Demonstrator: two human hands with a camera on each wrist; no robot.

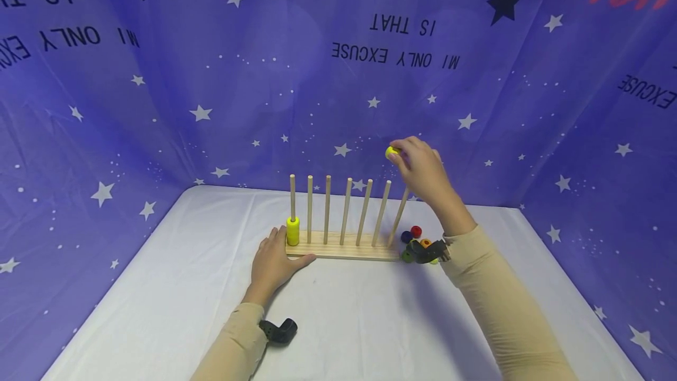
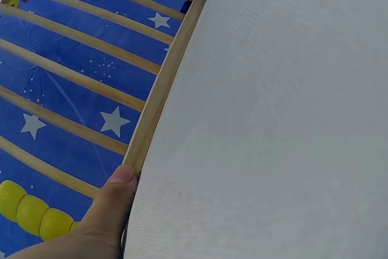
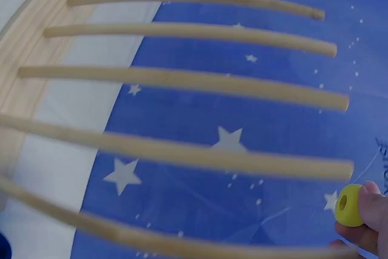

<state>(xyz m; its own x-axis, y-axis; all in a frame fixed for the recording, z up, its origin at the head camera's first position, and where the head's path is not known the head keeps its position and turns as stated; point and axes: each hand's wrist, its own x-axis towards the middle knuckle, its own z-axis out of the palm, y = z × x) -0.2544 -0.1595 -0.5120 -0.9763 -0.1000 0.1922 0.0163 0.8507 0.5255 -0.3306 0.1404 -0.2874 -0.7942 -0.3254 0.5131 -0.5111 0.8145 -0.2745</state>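
Yellow bead is up in the right hand, just beyond the peg tips at the board's right end; fingers pinch it by the side, which leaves the bore uncovered, presumably so a peg can pass. Pegs stand in a row on the wooden base; leftmost one carries a yellow stack. Left hand grips the base's left end, likely to stop it sliding: thumb along the front edge, other fingers round the end, though their tips are hard to make out. Loose coloured beads lie on the white tabletop off the right end, right-hand side, partly behind the black wrist device.
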